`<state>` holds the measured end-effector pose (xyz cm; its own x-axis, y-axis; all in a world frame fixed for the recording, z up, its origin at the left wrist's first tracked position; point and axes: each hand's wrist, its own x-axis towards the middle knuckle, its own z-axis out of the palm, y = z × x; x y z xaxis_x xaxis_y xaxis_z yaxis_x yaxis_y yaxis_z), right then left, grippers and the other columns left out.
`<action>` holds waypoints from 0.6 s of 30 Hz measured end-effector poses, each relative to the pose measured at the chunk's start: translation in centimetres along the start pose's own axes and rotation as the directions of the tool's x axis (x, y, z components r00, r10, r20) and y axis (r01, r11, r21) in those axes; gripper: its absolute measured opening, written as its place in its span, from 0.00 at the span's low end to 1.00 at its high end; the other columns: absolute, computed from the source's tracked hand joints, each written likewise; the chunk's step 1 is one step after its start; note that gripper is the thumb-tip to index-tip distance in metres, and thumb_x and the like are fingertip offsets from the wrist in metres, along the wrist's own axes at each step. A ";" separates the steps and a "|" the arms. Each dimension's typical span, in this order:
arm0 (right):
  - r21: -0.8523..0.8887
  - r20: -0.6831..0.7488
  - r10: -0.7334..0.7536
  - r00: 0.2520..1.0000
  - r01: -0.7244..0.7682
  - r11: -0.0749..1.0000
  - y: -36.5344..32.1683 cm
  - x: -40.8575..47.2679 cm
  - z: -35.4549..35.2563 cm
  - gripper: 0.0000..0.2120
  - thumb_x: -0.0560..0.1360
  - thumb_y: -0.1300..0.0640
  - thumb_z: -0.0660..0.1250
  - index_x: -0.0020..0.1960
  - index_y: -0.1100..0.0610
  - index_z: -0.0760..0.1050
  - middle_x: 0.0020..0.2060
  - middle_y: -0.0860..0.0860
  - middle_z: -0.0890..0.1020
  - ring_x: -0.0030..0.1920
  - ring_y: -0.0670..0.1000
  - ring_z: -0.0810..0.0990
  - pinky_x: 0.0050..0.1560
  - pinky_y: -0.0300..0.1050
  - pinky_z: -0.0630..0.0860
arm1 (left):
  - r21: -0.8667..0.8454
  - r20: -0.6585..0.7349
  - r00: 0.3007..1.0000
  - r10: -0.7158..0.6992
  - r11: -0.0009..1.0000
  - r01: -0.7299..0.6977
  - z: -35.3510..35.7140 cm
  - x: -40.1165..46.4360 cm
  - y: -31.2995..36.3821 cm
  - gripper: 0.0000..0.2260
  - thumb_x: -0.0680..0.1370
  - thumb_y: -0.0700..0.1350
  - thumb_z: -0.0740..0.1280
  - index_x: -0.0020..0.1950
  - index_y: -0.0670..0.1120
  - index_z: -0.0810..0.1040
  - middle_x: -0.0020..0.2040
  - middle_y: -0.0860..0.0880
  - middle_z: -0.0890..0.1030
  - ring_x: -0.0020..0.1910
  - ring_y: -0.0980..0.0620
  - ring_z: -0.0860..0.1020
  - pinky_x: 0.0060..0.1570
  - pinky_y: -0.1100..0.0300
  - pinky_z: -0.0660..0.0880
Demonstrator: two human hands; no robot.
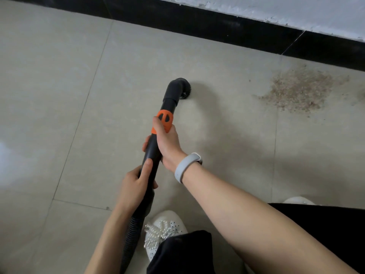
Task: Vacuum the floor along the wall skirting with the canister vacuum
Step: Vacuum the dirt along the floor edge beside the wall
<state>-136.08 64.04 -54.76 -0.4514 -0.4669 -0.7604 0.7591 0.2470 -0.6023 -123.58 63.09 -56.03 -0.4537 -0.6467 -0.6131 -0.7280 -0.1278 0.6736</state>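
**Wand Position and Grip at the Skirting**

The black vacuum wand slants up-frame toward the black skirting. Its round brush nozzle sits on the tiled floor, short of the skirting. The right hand grips the wand at the orange collar, nearer the nozzle. The left hand grips the wand further from the skirting, just above the ribbed hose. A debris patch lies right of the nozzle, near the skirting. A grey wristband circles the right wrist.
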 end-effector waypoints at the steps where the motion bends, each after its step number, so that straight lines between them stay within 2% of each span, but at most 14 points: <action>1: -0.013 0.033 0.011 0.999 -0.011 1.000 -0.1 0.2 0.2 0.13 0.79 0.53 0.60 0.38 0.56 0.63 0.27 0.57 0.70 0.26 0.55 0.72 0.32 0.43 0.71 | -0.027 0.001 1.000 0.001 1.000 -0.001 -0.2 0.0 0.0 0.24 0.81 0.58 0.55 0.35 0.42 0.76 0.30 0.45 0.81 0.28 0.49 0.77 0.36 0.53 0.74; 4: -0.084 0.098 0.052 0.994 -0.044 0.995 -0.7 0.7 0.9 0.13 0.79 0.52 0.60 0.39 0.57 0.64 0.29 0.56 0.73 0.29 0.55 0.73 0.35 0.45 0.73 | -0.096 0.000 1.000 0.000 0.995 0.000 -0.4 0.3 0.5 0.22 0.82 0.53 0.54 0.36 0.41 0.74 0.26 0.46 0.79 0.29 0.46 0.76 0.36 0.53 0.73; 7: -0.125 0.073 0.092 0.993 -0.082 0.989 -1.4 1.1 1.6 0.14 0.79 0.50 0.61 0.39 0.57 0.65 0.30 0.55 0.75 0.30 0.54 0.75 0.41 0.50 0.75 | -0.111 -0.010 1.000 -0.027 0.993 0.026 -1.0 0.1 0.5 0.23 0.82 0.53 0.54 0.33 0.41 0.71 0.24 0.46 0.77 0.28 0.45 0.76 0.36 0.52 0.73; 10: -0.053 0.004 0.111 0.994 -0.111 0.992 -2.6 2.0 1.9 0.16 0.79 0.51 0.62 0.37 0.59 0.64 0.30 0.55 0.72 0.27 0.54 0.73 0.38 0.49 0.76 | -0.061 0.009 0.999 -0.033 0.998 0.034 -1.8 -0.6 -0.3 0.24 0.82 0.54 0.54 0.32 0.41 0.72 0.25 0.44 0.78 0.28 0.45 0.77 0.39 0.51 0.75; 13: 0.003 -0.062 0.135 0.989 -0.136 0.991 -3.0 2.7 1.7 0.17 0.79 0.50 0.61 0.39 0.60 0.63 0.28 0.55 0.69 0.23 0.52 0.72 0.31 0.44 0.74 | -0.003 0.081 0.995 -0.066 0.998 0.067 -1.8 -1.4 -0.8 0.26 0.80 0.59 0.55 0.34 0.41 0.74 0.28 0.44 0.80 0.28 0.50 0.78 0.39 0.54 0.75; 15: 0.008 -0.090 0.145 0.985 -0.145 0.989 -2.4 2.4 1.4 0.17 0.80 0.49 0.60 0.39 0.59 0.62 0.28 0.54 0.67 0.23 0.52 0.71 0.30 0.44 0.73 | 0.020 0.136 0.987 -0.084 0.996 0.082 -1.8 -1.6 -0.6 0.24 0.81 0.58 0.54 0.36 0.40 0.74 0.27 0.45 0.80 0.28 0.50 0.77 0.37 0.57 0.75; 18: 0.028 -0.107 0.177 0.978 -0.174 0.984 -1.0 1.6 0.5 0.18 0.79 0.47 0.60 0.39 0.59 0.63 0.27 0.53 0.67 0.24 0.53 0.72 0.30 0.43 0.73 | -0.037 0.317 0.941 -0.116 0.990 0.134 -2.2 -1.6 0.2 0.22 0.81 0.56 0.52 0.43 0.39 0.73 0.27 0.44 0.78 0.27 0.48 0.75 0.30 0.62 0.73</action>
<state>-137.32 62.59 -55.22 -0.3578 -0.3225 -0.8763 0.8392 0.3005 -0.4532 -121.90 62.47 -53.98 -0.5058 -0.3558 -0.7858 -0.7628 -0.2410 0.6001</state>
